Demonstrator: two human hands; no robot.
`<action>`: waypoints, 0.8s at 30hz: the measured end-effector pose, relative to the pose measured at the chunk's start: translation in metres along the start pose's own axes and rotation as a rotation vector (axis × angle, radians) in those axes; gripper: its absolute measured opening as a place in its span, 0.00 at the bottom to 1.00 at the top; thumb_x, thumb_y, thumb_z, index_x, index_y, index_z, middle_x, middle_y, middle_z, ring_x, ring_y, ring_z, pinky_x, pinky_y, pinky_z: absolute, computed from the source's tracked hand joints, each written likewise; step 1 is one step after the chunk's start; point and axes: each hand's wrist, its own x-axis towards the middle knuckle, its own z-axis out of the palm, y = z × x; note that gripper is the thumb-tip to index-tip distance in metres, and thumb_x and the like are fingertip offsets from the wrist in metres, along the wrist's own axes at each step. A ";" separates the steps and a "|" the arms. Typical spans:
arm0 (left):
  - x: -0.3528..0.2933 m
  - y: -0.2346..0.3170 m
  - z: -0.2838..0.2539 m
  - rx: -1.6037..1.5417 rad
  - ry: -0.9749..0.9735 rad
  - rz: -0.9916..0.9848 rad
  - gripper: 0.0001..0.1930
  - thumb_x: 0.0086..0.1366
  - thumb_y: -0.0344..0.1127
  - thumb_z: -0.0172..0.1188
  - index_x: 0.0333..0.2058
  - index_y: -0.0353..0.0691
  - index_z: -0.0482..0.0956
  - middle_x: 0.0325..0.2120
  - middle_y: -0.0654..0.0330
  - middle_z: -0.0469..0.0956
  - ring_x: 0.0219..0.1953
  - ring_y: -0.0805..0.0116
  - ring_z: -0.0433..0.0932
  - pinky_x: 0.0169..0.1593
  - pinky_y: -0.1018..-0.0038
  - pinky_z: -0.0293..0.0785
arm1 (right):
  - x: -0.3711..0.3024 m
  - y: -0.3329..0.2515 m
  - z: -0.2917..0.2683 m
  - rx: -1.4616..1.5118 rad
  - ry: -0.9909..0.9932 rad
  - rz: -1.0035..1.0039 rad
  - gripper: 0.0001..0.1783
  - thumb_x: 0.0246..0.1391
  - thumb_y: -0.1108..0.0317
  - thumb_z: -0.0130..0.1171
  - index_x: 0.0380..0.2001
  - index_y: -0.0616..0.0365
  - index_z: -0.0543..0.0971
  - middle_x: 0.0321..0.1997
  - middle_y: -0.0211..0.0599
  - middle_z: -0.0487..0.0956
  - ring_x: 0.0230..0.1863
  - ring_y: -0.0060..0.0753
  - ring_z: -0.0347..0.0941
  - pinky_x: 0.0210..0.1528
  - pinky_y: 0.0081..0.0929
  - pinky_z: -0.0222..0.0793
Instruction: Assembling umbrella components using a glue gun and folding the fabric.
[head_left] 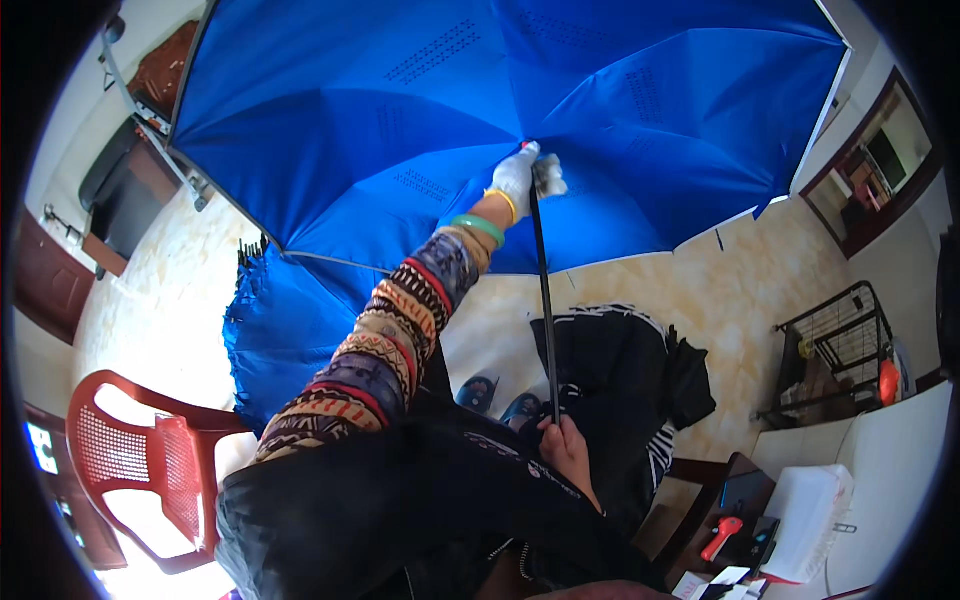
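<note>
A large blue umbrella (430,130) is spread across the far part of the head view, its thin black shaft (545,300) running down toward my lap. My left hand (514,175), in a white glove with a yellow cuff, is closed on the shaft up near the canopy's middle. A greyish-white tuft (550,176) shows on the shaft's other side; whether it is cloth or part of the glove I cannot tell. My bare right hand (568,447) grips the shaft's lower end. Above the left glove's cuff sit a green bangle (480,229) and a patterned sleeve.
Blue fabric (285,330) with a ragged edge hangs below the canopy at left. A red plastic chair (180,470) stands at near left. Black cloth with white stripes (610,370) lies beside the shaft. At right are a wire rack (840,345) and a red-handled tool (722,538).
</note>
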 end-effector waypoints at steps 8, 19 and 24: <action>0.009 0.053 -0.005 0.053 -0.089 0.070 0.15 0.70 0.41 0.43 0.28 0.37 0.68 0.21 0.56 0.74 0.21 0.63 0.77 0.28 0.67 0.81 | 0.004 0.013 -0.020 0.041 -0.059 0.000 0.16 0.64 0.54 0.45 0.35 0.57 0.69 0.17 0.19 0.60 0.17 0.12 0.52 0.21 0.14 0.48; -0.135 -0.085 -0.002 0.191 -0.458 -0.169 0.15 0.67 0.43 0.49 0.40 0.36 0.73 0.38 0.52 0.77 0.41 0.60 0.77 0.49 0.65 0.72 | 0.102 -0.059 -0.001 -0.439 0.211 -0.350 0.15 0.63 0.61 0.44 0.26 0.58 0.70 0.14 0.21 0.63 0.15 0.15 0.56 0.17 0.19 0.50; -0.202 -0.099 0.021 0.188 -0.380 -0.346 0.19 0.66 0.41 0.51 0.48 0.31 0.72 0.44 0.48 0.76 0.44 0.58 0.76 0.52 0.65 0.70 | 0.090 -0.061 0.012 -0.288 0.266 -0.361 0.15 0.64 0.62 0.44 0.26 0.59 0.70 0.14 0.22 0.62 0.15 0.14 0.54 0.17 0.18 0.49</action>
